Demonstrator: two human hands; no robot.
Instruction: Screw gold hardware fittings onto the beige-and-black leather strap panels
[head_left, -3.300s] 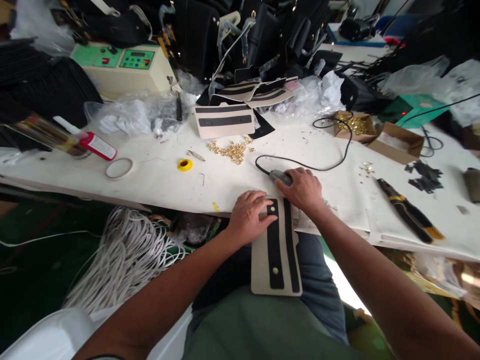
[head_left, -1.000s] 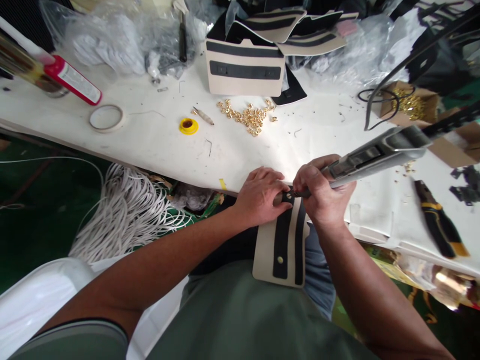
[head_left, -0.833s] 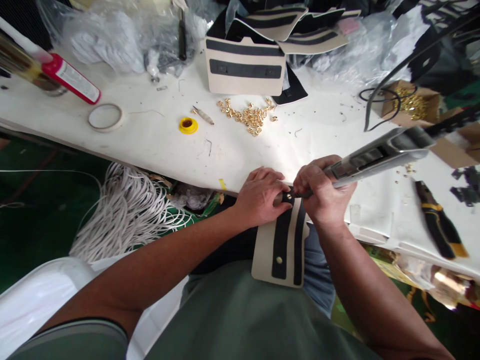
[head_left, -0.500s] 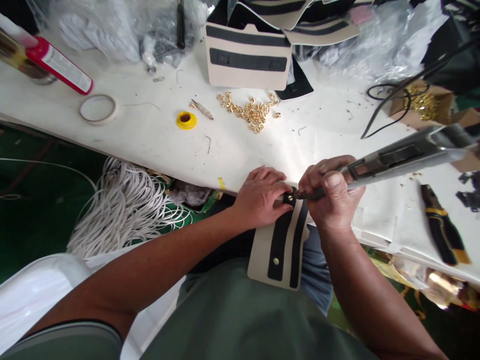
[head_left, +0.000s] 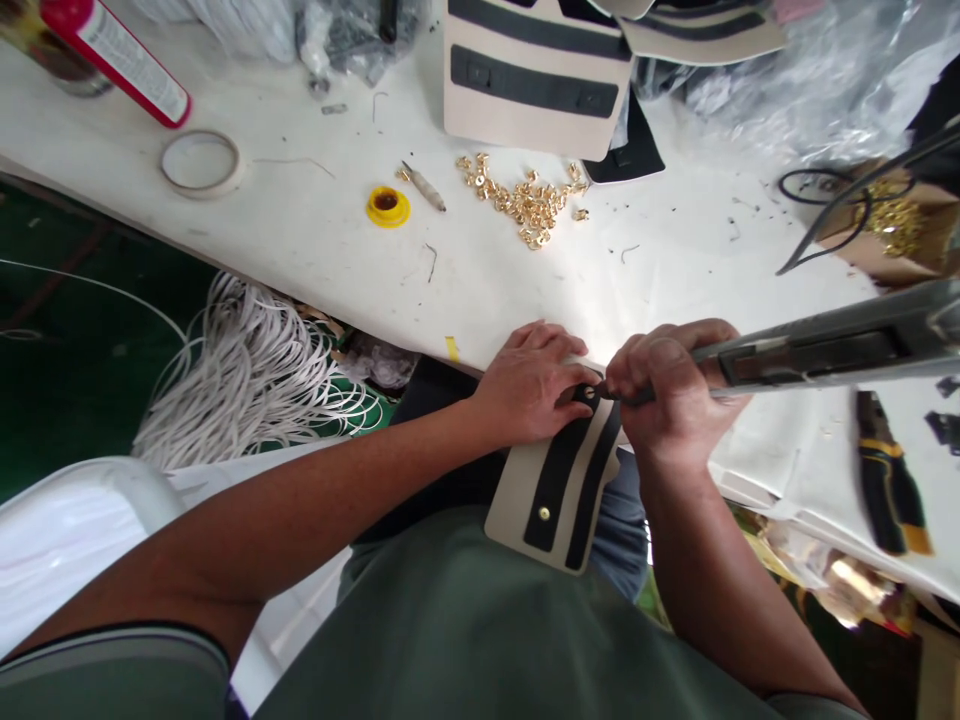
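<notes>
A beige panel with black strips [head_left: 514, 490] lies partly over my lap and partly on the table's edge, tilted. My left hand [head_left: 529, 390] presses on its upper end, thumb and forefinger closing around a small metal fastener [head_left: 589, 392] there. Lower on the same strip sits a gold fastener [head_left: 544, 514]. In my right hand [head_left: 671, 385] is a long grey power screwdriver [head_left: 825, 350], gripped near its front and lying almost level. Its tip points at the upper fastener; whether the two touch, I cannot tell.
A pile of gold fasteners [head_left: 536, 208] lies ahead, near a yellow spool [head_left: 388, 205] and a small pointed tool [head_left: 425, 187]. Stacked beige panels [head_left: 525, 120] stand behind. Pliers [head_left: 889, 480] and a box of gold parts [head_left: 930, 225] are at right, a tape roll [head_left: 199, 162] at left.
The view has shifted, so the table things appear higher. The screwdriver's rear end has swung lower in view and lies closer to level. Both hands keep their hold.
</notes>
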